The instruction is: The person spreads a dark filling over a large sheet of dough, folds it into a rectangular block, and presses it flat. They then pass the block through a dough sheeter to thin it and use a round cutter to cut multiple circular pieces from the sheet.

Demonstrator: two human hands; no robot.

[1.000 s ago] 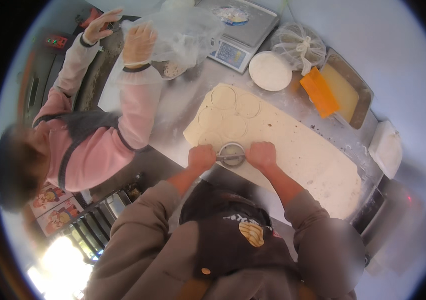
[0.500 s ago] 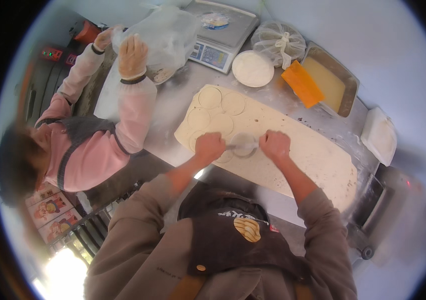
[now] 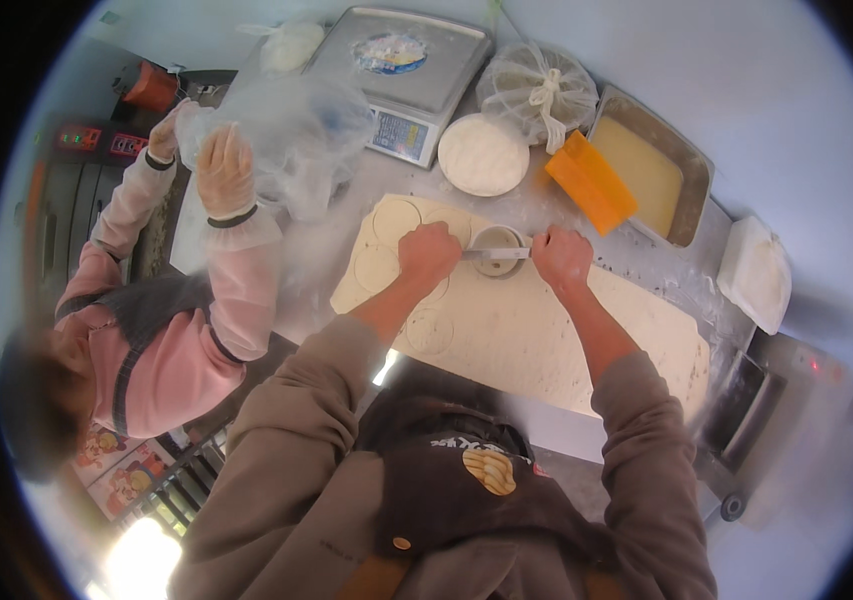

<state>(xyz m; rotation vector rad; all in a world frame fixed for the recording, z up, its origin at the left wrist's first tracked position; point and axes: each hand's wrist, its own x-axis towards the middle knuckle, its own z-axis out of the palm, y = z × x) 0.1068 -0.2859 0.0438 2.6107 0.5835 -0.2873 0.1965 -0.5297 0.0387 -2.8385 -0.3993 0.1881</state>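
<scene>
My left hand (image 3: 429, 252) and my right hand (image 3: 559, 256) are closed on the two ends of a bar handle that crosses a round metal dough cutter (image 3: 499, 268). The cutter stands on a long rolled-out sheet of dough (image 3: 606, 335), near its far edge. Several circles are pressed into the left part of the sheet, one a cut round (image 3: 396, 222) at the far left corner. My left forearm and hand cover some of the circles. Dark specks dot the dough's right part.
Behind the dough stand a digital scale (image 3: 416, 70), a bowl of white flour (image 3: 483, 155), a tied clear bag (image 3: 538, 90), an orange scraper (image 3: 591, 183) and a metal pan (image 3: 698, 190) of pale yellow liquid. At left, a gloved co-worker holds a plastic bag (image 3: 296, 130).
Both my hands and the cutter have moved away from me, from the near side of the dough toward its far edge. The co-worker's hands and bag have shifted slightly left and nearer.
</scene>
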